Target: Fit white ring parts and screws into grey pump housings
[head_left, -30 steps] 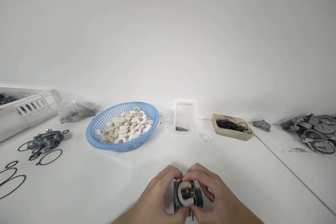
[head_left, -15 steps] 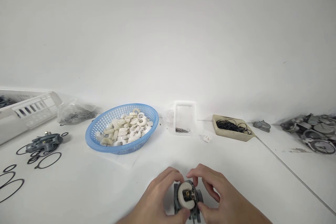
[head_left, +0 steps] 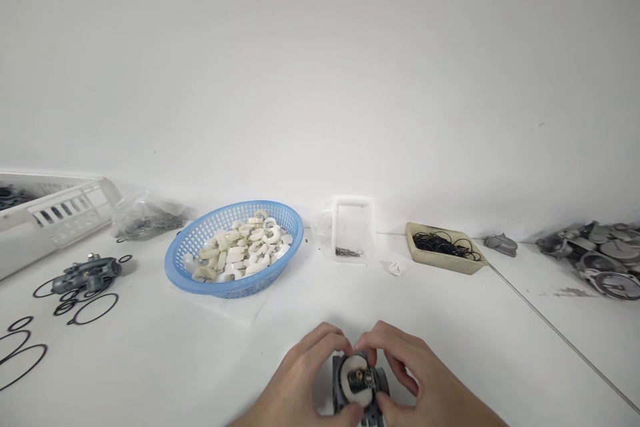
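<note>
A grey carburetor body (head_left: 380, 381) lies at the bottom centre with its float side facing up. On it sits a white C-shaped float (head_left: 349, 380), with brass parts showing in its opening. My left hand (head_left: 310, 377) grips the carburetor from the left, its thumb on the float's lower edge and its fingers at the far edge. From the right, my right hand (head_left: 417, 370) pinches the carburetor near the float's hinge, with index finger and thumb curled in. Whether a small pin is between those fingertips is hidden.
Behind stand a blue basket (head_left: 173, 273) of white floats, a white tray (head_left: 354, 221) with small pins, and a beige tray (head_left: 435, 258) of black rubber rings. Another carburetor (head_left: 86, 273) and loose rings lie left; grey bowls (head_left: 613, 250) are piled right.
Both hands stay on the carburetor, and my fingertips have drawn slightly closer together at its far edge. The whole view has shifted a little.
</note>
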`<control>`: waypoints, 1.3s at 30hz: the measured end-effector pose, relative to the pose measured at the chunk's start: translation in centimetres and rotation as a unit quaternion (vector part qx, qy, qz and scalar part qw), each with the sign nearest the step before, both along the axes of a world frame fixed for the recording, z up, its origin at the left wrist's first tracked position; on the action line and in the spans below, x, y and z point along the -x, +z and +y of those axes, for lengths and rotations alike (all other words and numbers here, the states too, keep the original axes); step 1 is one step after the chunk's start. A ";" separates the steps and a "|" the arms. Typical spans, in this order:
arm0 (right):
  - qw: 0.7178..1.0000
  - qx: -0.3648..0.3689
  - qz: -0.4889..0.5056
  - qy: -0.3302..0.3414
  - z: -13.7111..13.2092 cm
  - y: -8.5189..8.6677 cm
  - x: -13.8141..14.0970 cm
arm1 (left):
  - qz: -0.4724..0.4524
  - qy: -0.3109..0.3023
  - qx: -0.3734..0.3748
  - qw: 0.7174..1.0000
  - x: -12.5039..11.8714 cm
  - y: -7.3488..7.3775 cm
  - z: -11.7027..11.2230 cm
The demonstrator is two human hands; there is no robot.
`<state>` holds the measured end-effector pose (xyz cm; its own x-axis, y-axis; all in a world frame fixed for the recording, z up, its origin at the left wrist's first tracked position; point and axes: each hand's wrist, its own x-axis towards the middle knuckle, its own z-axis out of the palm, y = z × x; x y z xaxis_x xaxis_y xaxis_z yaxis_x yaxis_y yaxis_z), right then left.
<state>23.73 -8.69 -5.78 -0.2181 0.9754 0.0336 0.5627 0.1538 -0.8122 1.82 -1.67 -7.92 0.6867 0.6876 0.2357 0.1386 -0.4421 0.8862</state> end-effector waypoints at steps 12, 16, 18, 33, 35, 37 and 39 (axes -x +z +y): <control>1.000 0.002 -0.028 -0.014 -0.3 0.5 0.3 | -0.002 -0.007 0.005 1.000 -0.1 0.8 -0.1; 1.000 -0.004 -0.029 -0.011 -0.2 0.3 0.1 | -0.002 -0.001 0.001 1.000 0.0 0.7 -0.2; 1.000 -0.006 -0.025 -0.011 -0.2 0.3 0.1 | 0.000 0.000 0.002 1.000 0.0 0.6 -0.1; 0.999 -0.012 -0.029 -0.026 -0.4 0.7 0.4 | 0.004 0.005 -0.006 1.000 -0.2 0.6 -0.1; 0.999 -0.016 -0.033 -0.030 -0.4 0.6 0.4 | 0.004 0.004 -0.004 1.000 -0.1 0.7 -0.1; 0.999 -0.019 -0.035 -0.030 -0.4 0.4 0.4 | -0.002 0.000 -0.006 1.000 -0.1 0.5 0.0; 0.999 -0.016 -0.034 -0.029 -0.3 0.2 0.3 | -0.009 -0.004 -0.021 1.000 0.0 0.1 0.1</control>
<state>23.39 -9.01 -5.56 -0.1634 0.9851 0.0528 0.6253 0.1448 -0.7668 1.78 -1.60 -7.78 0.6882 0.6705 0.2770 0.1187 -0.4807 0.8688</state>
